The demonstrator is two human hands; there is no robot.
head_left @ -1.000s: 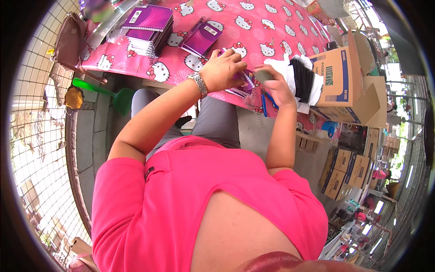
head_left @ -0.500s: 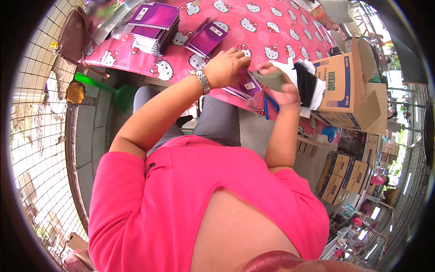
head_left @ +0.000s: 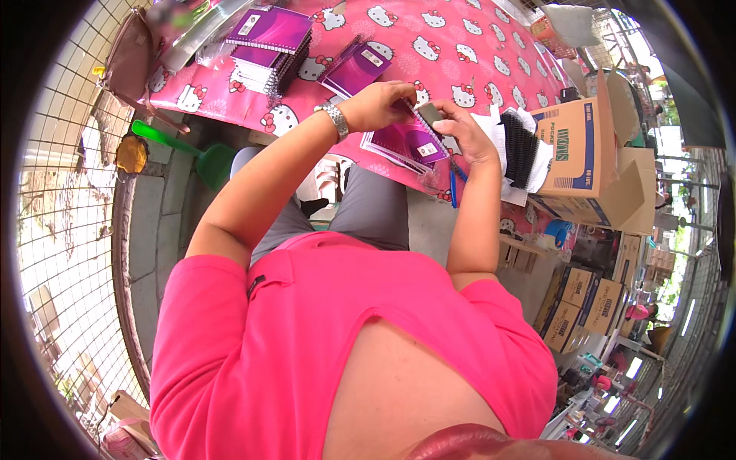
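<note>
A purple spiral notebook (head_left: 418,143) lies on others at the table's near edge, its coil slanting along the right side. My left hand (head_left: 381,105), a metal watch on its wrist, has curled fingers at the coil's upper end. Beside that end, my right hand (head_left: 468,132) grips a small flat grey-green piece (head_left: 430,113) between thumb and fingers. A tool with blue handles (head_left: 453,186) lies partly hidden by my right forearm. Farther off are a leaning pile of purple notebooks (head_left: 356,67) and a taller stack (head_left: 270,31).
Pink patterned cloth (head_left: 429,73) covers the table. White sheets with black coils (head_left: 521,149) lie right of my right hand, beside an open cardboard box (head_left: 567,146). A green dustpan (head_left: 215,165) is below the table at left, near wire mesh (head_left: 65,192). Cartons (head_left: 579,307) stand lower right.
The grey-green piece in my right hand has moved left and up, to the coil's upper end. My left hand stays near that end, and more of the notebook's cover shows.
</note>
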